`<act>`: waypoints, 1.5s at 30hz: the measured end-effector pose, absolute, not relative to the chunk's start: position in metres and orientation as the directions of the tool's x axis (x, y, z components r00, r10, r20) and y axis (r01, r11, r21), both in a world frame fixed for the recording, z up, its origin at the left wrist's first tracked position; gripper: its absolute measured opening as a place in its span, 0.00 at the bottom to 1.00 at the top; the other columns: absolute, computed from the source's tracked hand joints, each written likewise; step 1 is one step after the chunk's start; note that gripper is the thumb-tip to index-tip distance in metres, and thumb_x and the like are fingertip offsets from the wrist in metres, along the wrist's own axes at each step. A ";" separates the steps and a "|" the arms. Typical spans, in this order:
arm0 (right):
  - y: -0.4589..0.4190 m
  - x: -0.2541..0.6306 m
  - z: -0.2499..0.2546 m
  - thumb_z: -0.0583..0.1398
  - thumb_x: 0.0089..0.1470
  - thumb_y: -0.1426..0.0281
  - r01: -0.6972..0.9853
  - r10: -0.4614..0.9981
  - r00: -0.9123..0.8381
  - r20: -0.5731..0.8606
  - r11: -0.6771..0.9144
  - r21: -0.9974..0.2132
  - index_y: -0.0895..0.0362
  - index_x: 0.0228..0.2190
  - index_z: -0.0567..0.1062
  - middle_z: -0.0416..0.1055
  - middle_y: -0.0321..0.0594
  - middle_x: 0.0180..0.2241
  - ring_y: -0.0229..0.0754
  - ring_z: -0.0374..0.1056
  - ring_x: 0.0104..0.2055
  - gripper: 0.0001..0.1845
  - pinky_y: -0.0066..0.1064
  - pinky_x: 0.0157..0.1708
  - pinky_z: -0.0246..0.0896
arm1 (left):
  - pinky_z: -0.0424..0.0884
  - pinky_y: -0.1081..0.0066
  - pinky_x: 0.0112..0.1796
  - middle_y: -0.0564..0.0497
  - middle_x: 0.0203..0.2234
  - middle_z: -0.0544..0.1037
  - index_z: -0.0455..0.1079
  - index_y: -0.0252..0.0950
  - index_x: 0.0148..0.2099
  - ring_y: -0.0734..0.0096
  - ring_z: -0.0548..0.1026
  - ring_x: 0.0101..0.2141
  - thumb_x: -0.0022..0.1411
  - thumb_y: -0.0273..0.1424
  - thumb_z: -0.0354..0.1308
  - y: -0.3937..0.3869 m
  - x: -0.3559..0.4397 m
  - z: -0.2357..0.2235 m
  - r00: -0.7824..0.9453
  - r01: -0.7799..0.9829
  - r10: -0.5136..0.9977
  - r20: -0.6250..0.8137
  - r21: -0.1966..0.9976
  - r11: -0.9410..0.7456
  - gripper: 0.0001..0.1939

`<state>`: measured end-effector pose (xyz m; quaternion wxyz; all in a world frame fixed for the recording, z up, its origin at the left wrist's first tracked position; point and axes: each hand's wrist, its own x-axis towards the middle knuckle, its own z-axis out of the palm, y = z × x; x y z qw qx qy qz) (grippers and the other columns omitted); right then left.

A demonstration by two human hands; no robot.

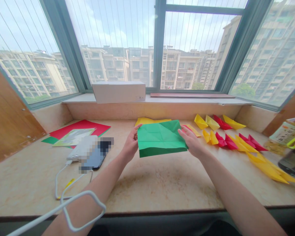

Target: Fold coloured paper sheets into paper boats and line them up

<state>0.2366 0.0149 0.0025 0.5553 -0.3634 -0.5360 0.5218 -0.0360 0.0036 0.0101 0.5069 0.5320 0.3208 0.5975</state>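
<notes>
A creased sheet of green paper (159, 136) is held up above the countertop, its near edge bent downward along a fold. My left hand (132, 141) grips its left edge, with the thumb on top near the corner. At the right edge, my right hand (190, 140) pinches the same sheet between thumb and fingers. The undersides of both grips are hidden by the paper. Partly covered behind the green sheet lies yellow paper (147, 120). Just past my right hand is a flat yellow and red paper piece (193, 129).
Folded yellow and red paper shapes (223, 141) stand in rows at right, beside a bottle (285, 132) and a dark container (293, 164). Left are red sheets (81, 126), a white power bank (82, 149), a phone (95, 157) and a cable (83, 195). A white box (119, 92) sits on the windowsill.
</notes>
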 end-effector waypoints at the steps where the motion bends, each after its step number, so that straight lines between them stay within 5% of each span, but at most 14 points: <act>1: 0.015 0.236 0.003 0.61 0.55 0.52 -0.202 0.968 -0.102 0.230 0.206 -0.957 0.45 0.53 0.71 0.78 0.38 0.46 0.50 0.74 0.46 0.25 0.40 0.42 0.73 | 0.72 0.68 0.42 0.45 0.47 0.77 0.65 0.39 0.59 0.60 0.76 0.44 0.44 0.31 0.72 0.004 -0.037 0.010 0.067 -0.259 0.948 0.311 0.923 -0.284 0.39; 7: 0.015 0.237 0.006 0.53 0.56 0.43 -0.216 0.972 -0.105 0.209 0.182 -0.959 0.44 0.54 0.69 0.79 0.39 0.42 0.50 0.76 0.41 0.30 0.39 0.34 0.73 | 0.71 0.71 0.36 0.47 0.33 0.80 0.74 0.33 0.46 0.61 0.77 0.38 0.47 0.39 0.72 0.007 -0.037 0.010 -0.016 -0.245 0.957 0.290 0.927 -0.285 0.25; 16: 0.017 0.235 0.002 0.58 0.55 0.47 -0.182 0.971 -0.114 0.210 0.188 -0.965 0.45 0.47 0.73 0.79 0.35 0.40 0.43 0.76 0.36 0.22 0.31 0.29 0.69 | 0.72 0.69 0.32 0.45 0.32 0.82 0.75 0.32 0.44 0.60 0.79 0.34 0.52 0.48 0.66 0.012 -0.040 0.006 0.057 -0.257 0.975 0.213 0.947 -0.192 0.25; 24: 0.020 0.236 -0.001 0.54 0.57 0.44 -0.186 0.983 -0.072 0.171 0.155 -0.970 0.48 0.43 0.75 0.79 0.37 0.42 0.47 0.76 0.40 0.25 0.35 0.32 0.71 | 0.73 0.66 0.36 0.46 0.33 0.83 0.77 0.33 0.43 0.59 0.79 0.35 0.53 0.42 0.67 0.013 -0.038 0.000 0.037 -0.224 0.989 0.141 0.966 -0.129 0.21; 30: 0.013 0.235 0.005 0.66 0.50 0.57 -0.112 0.964 -0.154 0.217 0.201 -0.973 0.47 0.48 0.73 0.78 0.38 0.46 0.46 0.76 0.41 0.23 0.33 0.34 0.71 | 0.72 0.69 0.34 0.47 0.31 0.82 0.77 0.33 0.41 0.60 0.78 0.34 0.54 0.41 0.66 0.014 -0.039 0.003 -0.003 -0.246 0.990 0.141 0.959 -0.137 0.18; 37: 0.019 0.239 0.002 0.67 0.49 0.59 -0.165 0.957 -0.018 0.291 0.284 -0.945 0.49 0.44 0.74 0.77 0.40 0.46 0.48 0.73 0.47 0.20 0.40 0.46 0.69 | 0.68 0.74 0.25 0.52 0.28 0.81 0.70 0.36 0.46 0.72 0.75 0.23 0.54 0.34 0.65 0.014 -0.036 0.002 0.014 -0.291 0.995 0.097 0.953 -0.089 0.17; 45: 0.025 0.243 -0.002 0.65 0.50 0.55 -0.152 0.971 0.047 0.235 0.240 -0.959 0.47 0.42 0.74 0.78 0.37 0.43 0.45 0.74 0.39 0.19 0.34 0.33 0.69 | 0.69 0.73 0.26 0.55 0.26 0.80 0.65 0.38 0.44 0.71 0.76 0.22 0.50 0.31 0.67 0.012 -0.035 0.004 0.059 -0.302 0.990 0.129 0.947 -0.105 0.20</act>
